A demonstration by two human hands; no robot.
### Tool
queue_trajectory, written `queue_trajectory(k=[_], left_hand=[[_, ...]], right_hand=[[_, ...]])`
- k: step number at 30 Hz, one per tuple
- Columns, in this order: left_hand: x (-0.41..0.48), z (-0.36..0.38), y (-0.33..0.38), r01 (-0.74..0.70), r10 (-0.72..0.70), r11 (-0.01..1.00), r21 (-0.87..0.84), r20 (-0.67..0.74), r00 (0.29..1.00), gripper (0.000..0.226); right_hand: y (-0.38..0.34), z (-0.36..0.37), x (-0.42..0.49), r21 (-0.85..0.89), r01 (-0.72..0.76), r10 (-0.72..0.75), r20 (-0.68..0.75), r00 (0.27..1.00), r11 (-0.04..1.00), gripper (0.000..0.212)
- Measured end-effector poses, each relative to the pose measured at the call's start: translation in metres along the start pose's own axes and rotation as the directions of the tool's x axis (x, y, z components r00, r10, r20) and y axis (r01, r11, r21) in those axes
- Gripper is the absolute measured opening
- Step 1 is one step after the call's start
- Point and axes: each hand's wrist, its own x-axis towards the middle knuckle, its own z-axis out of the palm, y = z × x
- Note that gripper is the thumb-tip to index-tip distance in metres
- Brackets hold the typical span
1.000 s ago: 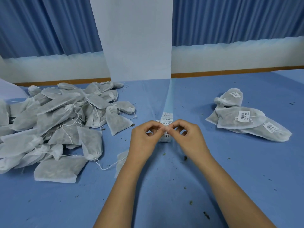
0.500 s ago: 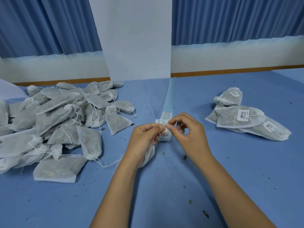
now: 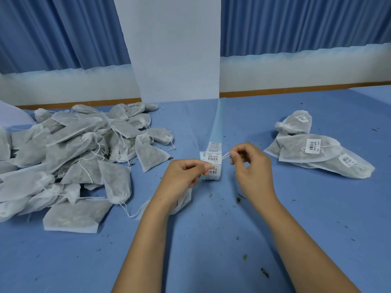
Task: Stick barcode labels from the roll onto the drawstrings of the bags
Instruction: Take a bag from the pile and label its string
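My left hand (image 3: 183,176) pinches a white drawstring and holds a small white bag (image 3: 183,201) that hangs under its palm. My right hand (image 3: 252,166) pinches the other end of the drawstring (image 3: 225,155), stretched between both hands. Just behind the string lies the strip of barcode labels (image 3: 213,159) on its pale backing, which runs away toward the back. A big heap of unlabelled bags (image 3: 72,157) lies at the left. Three labelled bags (image 3: 313,149) lie at the right.
The blue table cover (image 3: 211,240) carries scattered dark crumbs near my forearms. A white pillar (image 3: 175,49) stands at the table's far edge, with blue curtains (image 3: 296,22) behind it.
My hands have drawn apart, the right one moving right and up, pulling the drawstring taut. The bag has lifted off the table under my left hand.
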Motion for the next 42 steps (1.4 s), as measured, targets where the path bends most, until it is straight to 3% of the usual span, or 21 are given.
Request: queue_trajectory(k=[3, 7, 12, 15, 18, 20, 23, 26, 29, 31, 36, 38, 42], left_hand=[[-0.001, -0.003, 0.0, 0.023, -0.025, 0.999, 0.043, 0.037, 0.999, 0.02], [-0.008, -0.006, -0.001, 0.06, -0.095, 0.986, 0.154, 0.229, 0.969, 0.026], [-0.007, -0.012, -0.001, -0.005, -0.156, 0.912, 0.41, 0.36, 0.92, 0.023], [-0.006, -0.01, -0.005, 0.012, -0.127, 0.921, 0.39, 0.269, 0.955, 0.013], [0.0, -0.01, -0.007, -0.027, 0.01, 0.922, 0.386, 0.046, 0.999, 0.008], [0.004, -0.011, -0.006, -0.062, 0.095, 0.945, 0.321, -0.09, 0.991, 0.01], [0.005, -0.015, -0.003, -0.134, 0.199, 0.958, 0.253, -0.255, 0.946, 0.012], [0.005, -0.022, 0.0, -0.17, 0.2, 0.979, 0.114, -0.363, 0.91, 0.017], [0.002, -0.026, 0.005, -0.196, 0.12, 0.96, -0.2, -0.338, 0.933, 0.021], [0.0, -0.025, 0.008, -0.193, 0.092, 0.916, -0.351, -0.285, 0.954, 0.017], [0.003, -0.021, 0.01, -0.226, 0.083, 0.827, -0.514, -0.286, 0.955, 0.016], [0.003, -0.019, 0.01, -0.262, 0.15, 0.857, -0.444, -0.271, 0.951, 0.027], [-0.001, -0.008, 0.005, -0.343, 0.336, 0.937, -0.059, -0.106, 0.936, 0.031]], right_hand=[[0.003, -0.004, 0.003, 0.028, -0.124, 0.125, -0.063, 0.99, 0.992, 0.015], [0.008, -0.005, 0.007, 0.138, -0.267, 0.281, -0.096, 0.955, 0.954, 0.016], [0.006, -0.013, 0.013, 0.328, -0.27, 0.341, -0.179, 0.923, 0.905, 0.01], [-0.003, -0.012, 0.011, 0.392, -0.206, 0.303, -0.205, 0.931, 0.897, 0.011], [-0.019, -0.008, 0.002, 0.442, -0.055, 0.147, -0.177, 0.973, 0.895, 0.015], [-0.027, -0.003, -0.006, 0.423, 0.037, -0.019, -0.047, 0.999, 0.906, 0.014], [-0.031, 0.004, -0.014, 0.301, 0.111, -0.18, 0.21, 0.961, 0.947, 0.01], [-0.025, 0.008, -0.015, 0.158, 0.044, -0.102, 0.386, 0.917, 0.987, 0.014], [-0.019, 0.01, -0.016, 0.082, -0.074, 0.027, 0.465, 0.885, 0.994, 0.018], [-0.02, 0.011, -0.016, 0.12, -0.13, 0.056, 0.487, 0.872, 0.984, 0.017], [-0.022, 0.013, -0.015, 0.246, -0.236, 0.102, 0.459, 0.883, 0.94, 0.021], [-0.02, 0.013, -0.014, 0.276, -0.268, 0.151, 0.383, 0.912, 0.923, 0.019], [-0.016, 0.013, -0.013, 0.249, -0.267, 0.207, 0.243, 0.948, 0.931, 0.015]])
